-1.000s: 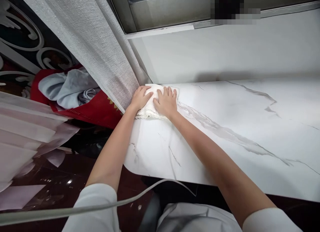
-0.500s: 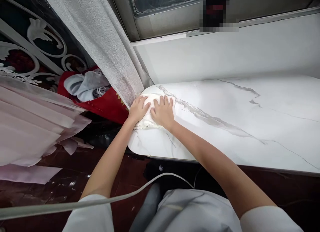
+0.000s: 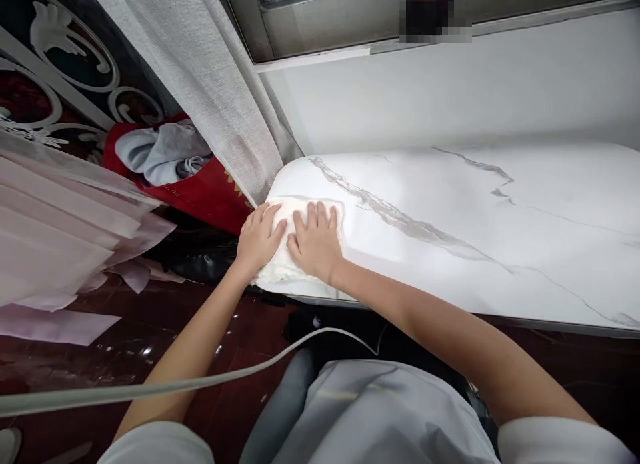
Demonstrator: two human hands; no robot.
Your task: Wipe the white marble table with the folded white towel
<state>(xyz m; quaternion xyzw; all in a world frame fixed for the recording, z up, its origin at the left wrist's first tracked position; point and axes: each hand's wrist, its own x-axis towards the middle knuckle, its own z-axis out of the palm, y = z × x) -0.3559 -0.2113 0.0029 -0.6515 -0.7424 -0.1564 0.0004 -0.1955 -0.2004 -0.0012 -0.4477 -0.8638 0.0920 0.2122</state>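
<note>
A cream-white cloth lies flat at the left end of a white marble-patterned tabletop. My left hand presses on the cloth's left side, fingers stretched out, close to the table's rounded corner. On its right side rests my right hand, palm down with fingers spread. Neither hand is wrapped round the cloth; both lie on top of it. The cloth's near left corner reaches the front edge of the table.
A grey curtain hangs against the table's left end. Beside it stands a red bag with grey cloth inside. Sheer pink fabric hangs at far left. A pale cable crosses before my body. A window frame runs behind.
Both hands and the cloth have slid toward me and slightly left, to the table's front edge. The view has shifted a little too.
</note>
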